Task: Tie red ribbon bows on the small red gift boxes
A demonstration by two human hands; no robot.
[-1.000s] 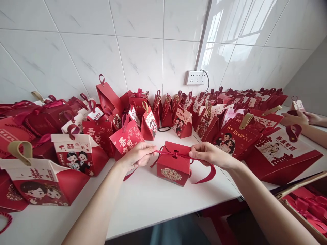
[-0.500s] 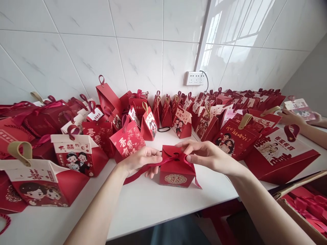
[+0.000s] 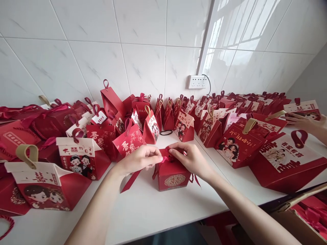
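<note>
In the middle of the white table stands a small red gift box (image 3: 165, 175) with a round gold emblem on its front. A red ribbon (image 3: 130, 181) runs over its top, one tail hanging at the left and another at the right. My left hand (image 3: 140, 158) pinches the ribbon at the top left of the box. With bent fingertips, my right hand (image 3: 192, 159) pinches the ribbon near the top centre, its palm over the box's right side. The fingers partly hide the top of the box. A twisted red cord shows beside its right edge.
Many red and white gift boxes (image 3: 83, 156) crowd the table (image 3: 143, 211) left, right and behind. A black ring (image 3: 166, 132) lies behind the box. At right, another person's hand (image 3: 302, 122) touches a box. A cardboard carton (image 3: 297, 219) sits lower right; a power socket (image 3: 196, 82) is on the wall.
My right hand has moved left from the box's right side to pinch the ribbon near the top centre. My left hand still pinches ribbon. The other person's box at far right now stands lower.
</note>
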